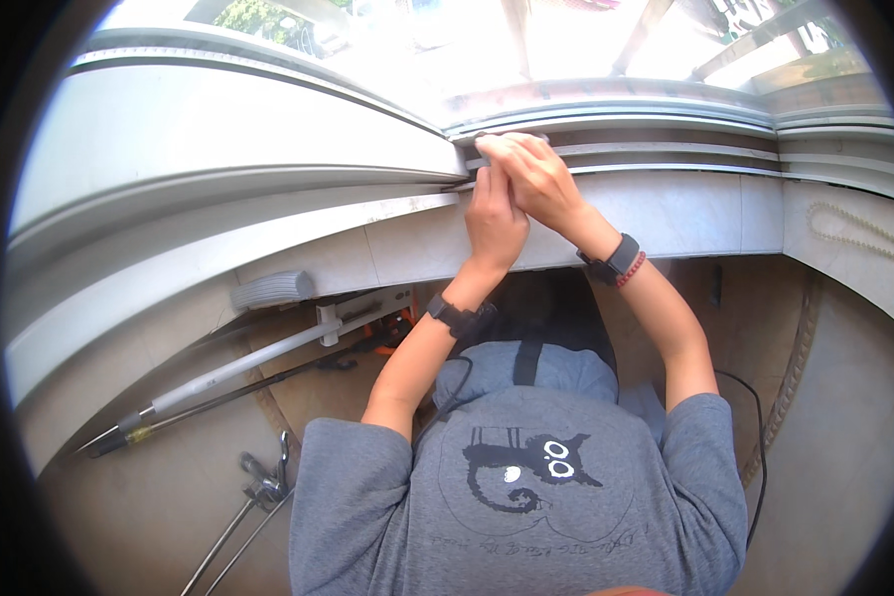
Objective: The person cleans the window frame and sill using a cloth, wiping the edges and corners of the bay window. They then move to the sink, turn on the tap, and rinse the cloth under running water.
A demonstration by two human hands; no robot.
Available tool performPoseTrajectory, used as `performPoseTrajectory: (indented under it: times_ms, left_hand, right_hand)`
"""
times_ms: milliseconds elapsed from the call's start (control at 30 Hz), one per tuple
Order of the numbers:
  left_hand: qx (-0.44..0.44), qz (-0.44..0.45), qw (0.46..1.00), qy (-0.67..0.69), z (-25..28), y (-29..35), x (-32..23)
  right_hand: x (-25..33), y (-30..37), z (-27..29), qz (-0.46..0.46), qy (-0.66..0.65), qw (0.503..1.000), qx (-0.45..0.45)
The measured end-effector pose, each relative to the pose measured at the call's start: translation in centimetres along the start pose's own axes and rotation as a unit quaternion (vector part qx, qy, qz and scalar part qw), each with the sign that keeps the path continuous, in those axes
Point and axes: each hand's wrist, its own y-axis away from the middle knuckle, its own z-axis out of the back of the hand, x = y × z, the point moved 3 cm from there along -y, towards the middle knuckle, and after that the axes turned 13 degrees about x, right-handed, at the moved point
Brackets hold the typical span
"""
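Because the window track (680, 152) runs left to right just beyond the tiled ledge (656, 214), its long axis lies crosswise to the reaching arms. Both hands meet over the ledge's far edge: the right hand (538, 179) is nearer the track, the left hand (495, 219) tucked below and beside it. Fingers are curled in closely on both; I cannot tell whether either grips anything. Beyond the ledge's left stretch, a white panel (248, 139) hems in that side; rightward along the ledge, the rails lie uncovered as far as the corner.
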Motion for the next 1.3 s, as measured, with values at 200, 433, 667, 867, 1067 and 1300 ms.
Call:
performPoseTrajectory:
  times_ms: [200,433,667,867,1067,1300]
  left_hand:
    - [-0.013,-0.111,0.993,-0.037,0.4,0.6,-2.2]
    - [0.031,-0.307,0.937,-0.162,2.8,0.9,-2.7]
    - [0.123,-0.413,0.890,-0.149,3.8,0.8,-4.2]
    - [0.129,-0.401,0.902,-0.094,3.5,0.8,-4.7]
    - [0.115,-0.236,0.954,0.146,3.0,0.6,-4.3]
    - [0.082,0.047,0.895,0.436,1.6,-0.7,-4.4]
  right_hand:
    - [-0.6,3.8,2.6,-0.198,-0.158,0.964,-0.086]
    - [-0.5,7.6,2.7,-0.378,-0.445,0.812,-0.016]
    - [-0.6,8.2,1.9,-0.343,-0.718,0.605,-0.023]
    - [-0.3,7.8,2.7,-0.296,-0.789,0.534,-0.064]
    - [-0.2,7.8,4.1,-0.301,-0.777,0.549,-0.064]
    - [-0.1,8.2,5.4,-0.297,-0.652,0.697,-0.024]
